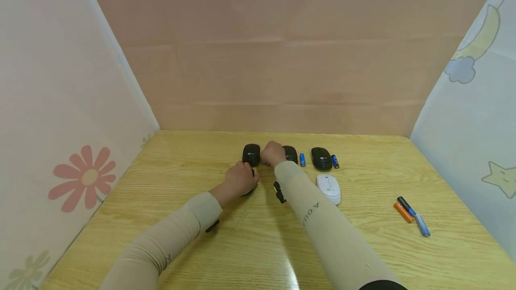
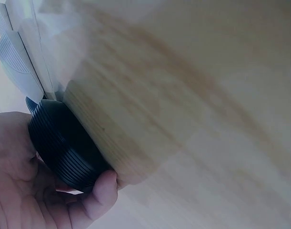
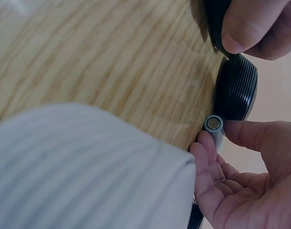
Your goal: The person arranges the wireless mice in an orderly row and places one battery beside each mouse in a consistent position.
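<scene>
In the head view my left hand [image 1: 240, 178] holds a black computer mouse [image 1: 251, 188] close over the middle of the table. The left wrist view shows my fingers curled around this mouse's ribbed side [image 2: 69, 143]. My right hand [image 1: 274, 153] is farther back, pinching a small cylindrical battery [image 3: 213, 128] between thumb and fingers, its round metal end facing the right wrist camera. Another black mouse [image 1: 251, 154] lies just left of the right hand and behind the left. One more black mouse [image 1: 290, 154] is partly hidden by the right hand and sleeve.
Farther right lies a black mouse [image 1: 321, 158], with blue batteries [image 1: 302, 159] nearby. A white mouse [image 1: 328, 188] sits beside the right forearm. An orange battery [image 1: 403, 212] and two bluish ones lie at the right. A thin stick [image 1: 242, 216] lies between the forearms.
</scene>
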Demonstrator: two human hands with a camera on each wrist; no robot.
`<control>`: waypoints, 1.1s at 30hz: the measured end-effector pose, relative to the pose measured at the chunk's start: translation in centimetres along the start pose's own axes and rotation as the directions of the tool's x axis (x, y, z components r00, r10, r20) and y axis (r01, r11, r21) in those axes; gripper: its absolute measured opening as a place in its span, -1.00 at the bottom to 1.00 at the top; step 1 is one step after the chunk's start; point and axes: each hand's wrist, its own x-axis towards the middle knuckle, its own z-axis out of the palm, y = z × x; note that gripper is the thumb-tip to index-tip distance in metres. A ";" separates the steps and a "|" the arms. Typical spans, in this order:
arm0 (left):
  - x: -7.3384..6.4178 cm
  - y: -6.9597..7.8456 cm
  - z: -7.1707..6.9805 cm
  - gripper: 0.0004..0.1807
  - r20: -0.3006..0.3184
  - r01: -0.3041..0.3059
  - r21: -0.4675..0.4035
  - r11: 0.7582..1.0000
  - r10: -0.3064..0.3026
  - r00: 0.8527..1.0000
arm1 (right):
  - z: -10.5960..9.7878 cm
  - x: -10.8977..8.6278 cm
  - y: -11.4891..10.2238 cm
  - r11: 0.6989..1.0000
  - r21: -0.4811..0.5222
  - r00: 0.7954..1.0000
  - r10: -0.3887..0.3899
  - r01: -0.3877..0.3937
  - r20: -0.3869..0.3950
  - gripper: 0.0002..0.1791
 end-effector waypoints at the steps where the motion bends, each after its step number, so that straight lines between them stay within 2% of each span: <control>1: 0.0 0.0 0.0 -0.43 -0.002 -0.001 0.003 1.000 0.001 1.000 | 0.0 0.0 0.0 1.000 0.003 1.000 0.003 -0.003 0.002 -0.60; 20: -0.1 -0.1 -0.2 -0.43 -0.015 -0.016 0.039 0.999 0.017 1.000 | -0.1 -0.2 -0.5 0.999 0.010 0.999 0.030 -0.031 0.038 -0.56; 33: 0.0 -0.2 0.1 -0.43 0.002 -0.002 0.035 0.999 0.002 1.000 | 0.1 -0.1 -0.5 1.000 0.015 0.999 0.005 -0.006 0.039 -0.54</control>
